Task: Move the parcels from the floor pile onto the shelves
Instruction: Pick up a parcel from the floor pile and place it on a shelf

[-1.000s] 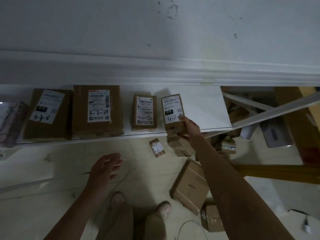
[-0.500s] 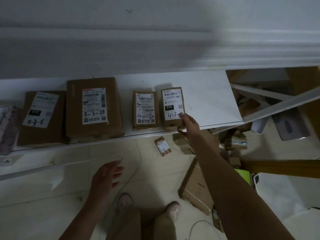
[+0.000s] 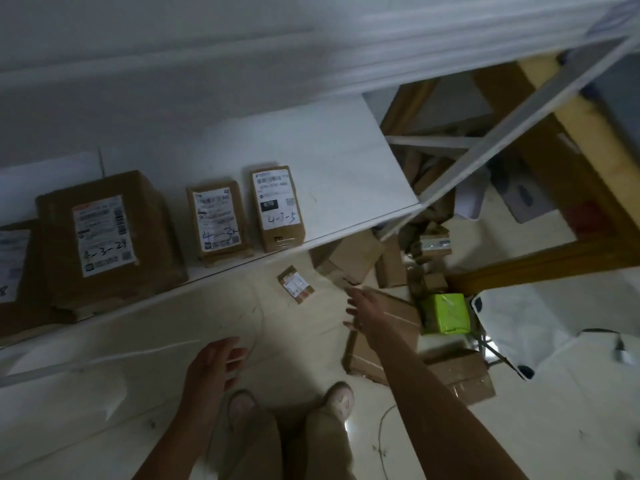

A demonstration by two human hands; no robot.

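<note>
A white shelf carries four labelled brown parcels in a row; the rightmost parcel stands near its front edge. Below, the right hand hovers over the floor pile, fingers spread, holding nothing. The left hand hangs with fingers loosely apart and empty. A small parcel lies alone on the floor, and a green box sits beside the pile.
</note>
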